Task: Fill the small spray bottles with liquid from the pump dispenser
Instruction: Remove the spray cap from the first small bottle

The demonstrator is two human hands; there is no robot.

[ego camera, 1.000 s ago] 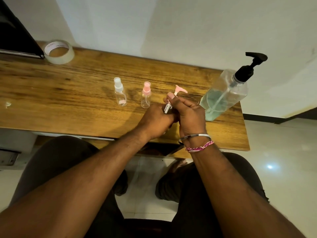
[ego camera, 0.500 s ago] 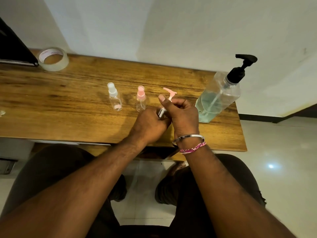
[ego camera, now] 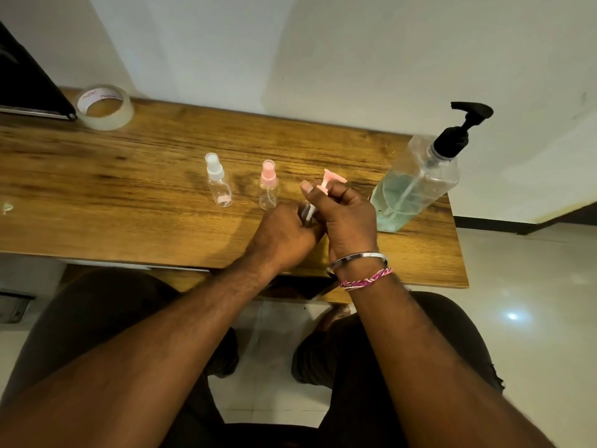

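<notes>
- Pink pump head [ego camera: 330, 180] sticks up from my right grip [ego camera: 347, 218], pinched by curled fingers.
- My left grip [ego camera: 284, 236] is curled round the bottle [ego camera: 307, 212], mostly hidden, over the table [ego camera: 129, 189].
- Dispenser [ego camera: 416, 185] stands just right; two bottles [ego camera: 219, 185] left.

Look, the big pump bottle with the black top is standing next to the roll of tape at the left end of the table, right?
Not quite. The big pump bottle with the black top stands at the right end of the table, far from the roll of tape, which lies at the left end. The head view shows both.
</notes>
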